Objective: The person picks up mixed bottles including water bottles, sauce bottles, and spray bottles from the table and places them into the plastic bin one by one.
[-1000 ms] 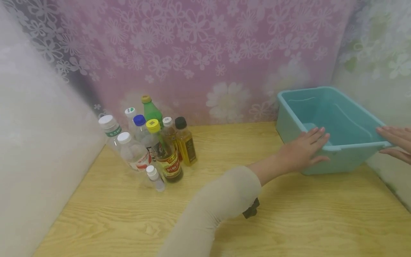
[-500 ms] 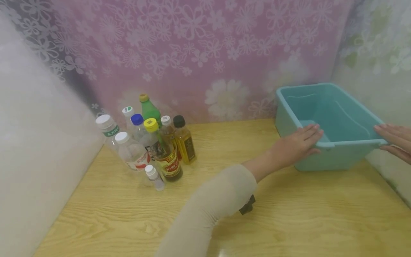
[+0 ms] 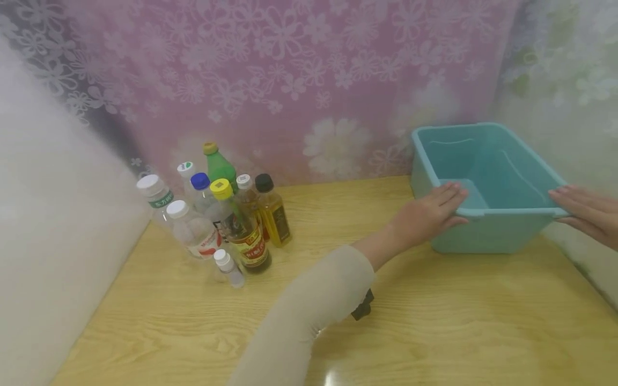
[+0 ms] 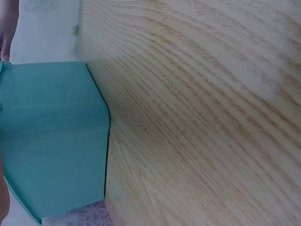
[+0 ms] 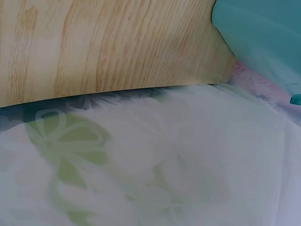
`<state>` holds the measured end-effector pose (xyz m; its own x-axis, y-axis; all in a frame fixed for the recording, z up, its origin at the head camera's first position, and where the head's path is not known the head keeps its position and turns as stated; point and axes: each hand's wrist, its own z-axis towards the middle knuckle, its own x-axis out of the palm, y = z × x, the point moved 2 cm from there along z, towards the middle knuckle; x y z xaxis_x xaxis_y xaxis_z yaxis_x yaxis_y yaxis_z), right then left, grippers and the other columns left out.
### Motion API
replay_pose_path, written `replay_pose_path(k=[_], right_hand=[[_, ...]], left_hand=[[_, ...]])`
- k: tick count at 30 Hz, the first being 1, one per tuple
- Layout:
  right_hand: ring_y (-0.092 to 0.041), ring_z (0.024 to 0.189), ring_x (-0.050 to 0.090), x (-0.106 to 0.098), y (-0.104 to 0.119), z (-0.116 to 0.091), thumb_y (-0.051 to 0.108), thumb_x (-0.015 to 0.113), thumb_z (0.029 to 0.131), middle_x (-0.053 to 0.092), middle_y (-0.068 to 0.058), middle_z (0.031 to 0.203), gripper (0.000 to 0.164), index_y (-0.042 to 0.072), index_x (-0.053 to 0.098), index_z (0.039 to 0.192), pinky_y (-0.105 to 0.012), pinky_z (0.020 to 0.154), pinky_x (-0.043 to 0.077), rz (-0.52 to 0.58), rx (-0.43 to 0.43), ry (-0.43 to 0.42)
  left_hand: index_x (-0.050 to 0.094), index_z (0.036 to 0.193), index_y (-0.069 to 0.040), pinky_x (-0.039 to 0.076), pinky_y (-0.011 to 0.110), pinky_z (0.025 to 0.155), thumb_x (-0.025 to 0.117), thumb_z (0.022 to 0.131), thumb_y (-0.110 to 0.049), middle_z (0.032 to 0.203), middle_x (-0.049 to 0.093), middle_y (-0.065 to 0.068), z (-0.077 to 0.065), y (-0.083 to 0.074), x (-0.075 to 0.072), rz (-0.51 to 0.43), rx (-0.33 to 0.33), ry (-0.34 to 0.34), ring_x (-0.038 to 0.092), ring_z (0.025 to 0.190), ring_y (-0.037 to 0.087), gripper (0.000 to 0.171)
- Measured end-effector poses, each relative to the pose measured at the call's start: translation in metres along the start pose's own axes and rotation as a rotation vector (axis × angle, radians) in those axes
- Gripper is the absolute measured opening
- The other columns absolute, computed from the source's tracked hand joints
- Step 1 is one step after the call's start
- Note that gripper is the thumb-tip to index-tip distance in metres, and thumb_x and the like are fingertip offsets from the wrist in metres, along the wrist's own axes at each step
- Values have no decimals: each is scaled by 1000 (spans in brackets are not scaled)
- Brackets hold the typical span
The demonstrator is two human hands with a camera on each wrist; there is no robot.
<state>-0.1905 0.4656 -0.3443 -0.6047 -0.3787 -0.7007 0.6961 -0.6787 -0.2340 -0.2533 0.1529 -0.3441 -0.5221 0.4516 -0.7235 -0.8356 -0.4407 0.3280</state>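
Observation:
A light teal plastic bin [image 3: 492, 230] stands at the right of the table, hollow side up, with nothing seen inside. My left hand [image 3: 429, 212] grips its near left corner, fingers laid over the rim and thumb outside. At the near right corner, my right hand [image 3: 586, 212] holds the rim in the same way, its far part cut off by the frame edge. The bin's outer wall [image 4: 56, 136] fills the left of the left wrist view, where part of the right hand [image 4: 8, 26] shows too. In the right wrist view, the bin [image 5: 263, 37] is at top right.
Several bottles stand grouped at the left, among them a yellow-capped sauce bottle [image 3: 253, 249], a black-capped oil bottle [image 3: 279, 220] and a small white-capped bottle [image 3: 230, 271]. Fabric-covered walls [image 3: 338, 69] enclose the wooden table [image 3: 434, 321] behind and at both sides.
The near side of the bin has swung to the left, both hands moving with it, so it stands straighter. The left hand's thumb has drawn closer to its fingers. The bottles stay put.

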Motion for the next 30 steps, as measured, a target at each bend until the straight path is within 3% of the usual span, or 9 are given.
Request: replay_pose_path(k=[3,7,12,20,24,26,30], right_hand=[[3,134,29,2,3,2,44,36,100,34,14,144,58,-4,56,127,-10,109,22,-6,-23,1],[-1,133,34,5,7,7,38,39,100,39,9,142,54,-7,57,124,-13,110,25,43,-59,-74],[-5,132,38,7,17,15,36,41,101,45,4,141,48,-1,55,129,-18,111,28,51,-103,-150],[-22,139,31,3,28,20,34,31,104,43,-21,142,54,-8,43,136,-33,117,21,-29,-164,-2],[-34,142,19,-4,29,17,43,23,104,34,-31,144,65,-8,32,142,-45,118,12,-65,-161,151],[-37,143,15,-6,31,15,45,21,103,30,-33,145,68,-9,29,142,-46,118,9,-50,-154,210],[-36,142,19,-5,35,17,40,21,105,37,-34,140,63,-11,34,139,-44,118,12,-85,-162,197]], left_hand=[[55,132,-7,29,25,110,49,97,-43,134,54,8,-3,2,0,22,15,-20,47,128,17,51],[56,131,-6,29,24,110,49,97,-42,133,55,8,-5,4,-2,27,40,-37,48,127,17,50],[57,130,-6,28,23,111,50,97,-41,133,56,8,-9,9,-2,12,52,-58,49,127,16,48],[56,130,-5,26,22,111,52,96,-39,133,55,10,-20,17,-2,-16,51,-81,49,127,18,49],[58,128,-3,29,23,110,53,96,-38,130,57,11,-22,18,-4,-8,68,-117,51,125,19,48],[59,127,-3,30,23,110,54,95,-38,129,58,11,-23,19,-5,-8,74,-125,52,124,19,47],[59,127,-3,31,22,109,54,95,-38,129,58,11,-25,19,-5,-9,75,-119,51,124,19,47]])
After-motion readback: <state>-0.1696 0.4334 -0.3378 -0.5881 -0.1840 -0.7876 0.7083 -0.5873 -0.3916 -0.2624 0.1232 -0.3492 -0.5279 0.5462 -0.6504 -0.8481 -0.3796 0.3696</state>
